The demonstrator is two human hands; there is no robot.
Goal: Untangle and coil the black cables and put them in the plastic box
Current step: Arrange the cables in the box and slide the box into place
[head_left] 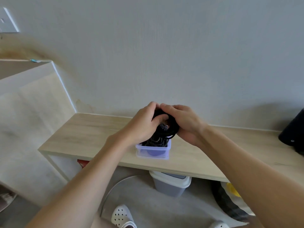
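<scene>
A bundle of black cables [162, 132] is held between both hands just above a small clear plastic box [153, 153] on the wooden shelf. My left hand [143, 124] grips the bundle from the left, and my right hand [184, 122] grips it from the right. Both sets of fingers curl over the top of the coil. The lower loops of the cables reach down into the box's open top. The hands hide much of the bundle.
The light wooden shelf [92, 134] runs along a pale wall. A dark cylindrical object [292, 134] stands at its right end. Under the shelf sit a grey bin with a white lid [171, 183] and a dark bag [230, 201]. White clogs [122, 216] show on the floor.
</scene>
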